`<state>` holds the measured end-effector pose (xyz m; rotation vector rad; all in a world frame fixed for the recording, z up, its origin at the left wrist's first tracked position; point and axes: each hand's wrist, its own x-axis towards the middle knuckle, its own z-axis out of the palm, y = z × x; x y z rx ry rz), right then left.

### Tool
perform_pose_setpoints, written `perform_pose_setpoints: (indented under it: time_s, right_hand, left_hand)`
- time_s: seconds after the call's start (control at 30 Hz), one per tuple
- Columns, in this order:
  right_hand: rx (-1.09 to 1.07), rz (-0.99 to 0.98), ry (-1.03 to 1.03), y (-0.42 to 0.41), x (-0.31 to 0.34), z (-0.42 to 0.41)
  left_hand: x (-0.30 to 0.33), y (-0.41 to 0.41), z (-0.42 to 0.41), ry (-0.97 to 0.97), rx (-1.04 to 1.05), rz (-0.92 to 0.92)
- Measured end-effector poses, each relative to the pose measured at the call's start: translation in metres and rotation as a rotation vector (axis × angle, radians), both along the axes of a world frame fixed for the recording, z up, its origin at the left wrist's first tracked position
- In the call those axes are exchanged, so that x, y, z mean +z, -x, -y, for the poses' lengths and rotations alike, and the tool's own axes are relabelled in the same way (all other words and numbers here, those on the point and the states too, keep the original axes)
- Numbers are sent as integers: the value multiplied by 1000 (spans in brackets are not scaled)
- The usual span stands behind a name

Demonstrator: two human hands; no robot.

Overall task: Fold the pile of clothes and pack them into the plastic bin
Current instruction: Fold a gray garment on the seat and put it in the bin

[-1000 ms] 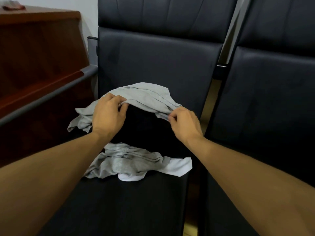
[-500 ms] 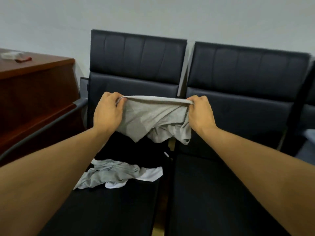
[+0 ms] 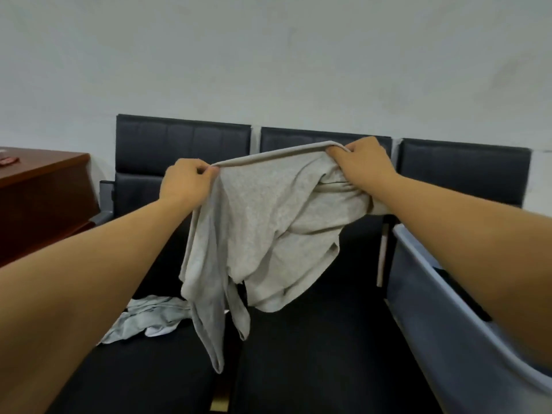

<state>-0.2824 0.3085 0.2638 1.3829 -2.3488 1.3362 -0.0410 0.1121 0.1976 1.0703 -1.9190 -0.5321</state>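
At far left we see a wooden tabletop [image 3: 41, 168], then black chairs [image 3: 182, 150] along the wall, with a small heap of grey and white clothes [image 3: 146, 319] on the left seat. Our left hand [image 3: 186, 183] pinches one end of a grey garment [image 3: 263, 222], our right hand [image 3: 363, 165] grips the other, and it hangs above the seats. The plastic bin [image 3: 442, 309] sits at right.
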Motion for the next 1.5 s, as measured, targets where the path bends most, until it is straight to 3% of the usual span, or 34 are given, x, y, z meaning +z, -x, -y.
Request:
perform_pose_setpoints:
  time_s: [0.07, 0.2, 0.33, 0.43, 0.53, 0.63, 0.73, 0.8, 0.93, 1.23, 1.4, 1.5]
  right_hand:
    - [9, 46, -16, 4, 7, -14]
    - [26, 146, 23, 6, 16, -32]
    - [75, 267, 127, 1, 25, -39]
    - [126, 368, 204, -7, 32, -38]
    - [150, 383, 247, -10, 35, -40]
    - [137, 379, 264, -1, 36, -43]
    - [56, 353, 260, 17, 29, -51]
    - [1, 372, 262, 30, 19, -56]
    - [-3, 476, 244, 42, -1, -58]
    - [98, 534, 312, 26, 23, -57]
    - [-33, 570, 295, 50, 8, -69]
    - [-104, 582, 208, 64, -14, -77]
  left_hand:
    - [3, 10, -20, -89, -41, -11]
    - [-10, 40, -48, -438, -253, -274]
    - [-35, 62, -80, -498, -522, -160]
    - [-60, 86, -109, -392, -588, 13]
    - [-87, 112, -120, -189, -461, 66]
    - [-102, 126, -124, -227, -376, -50]
    - [-111, 125, -112, -172, -416, 2]
    - [-114, 121, -96, -153, -460, -9]
    - [-112, 113, -103, -296, -628, -47]
    - [-121, 148, -135, -153, -466, 91]
    - [-104, 140, -124, -286, -529, 88]
    - [-90, 119, -110, -259, -465, 40]
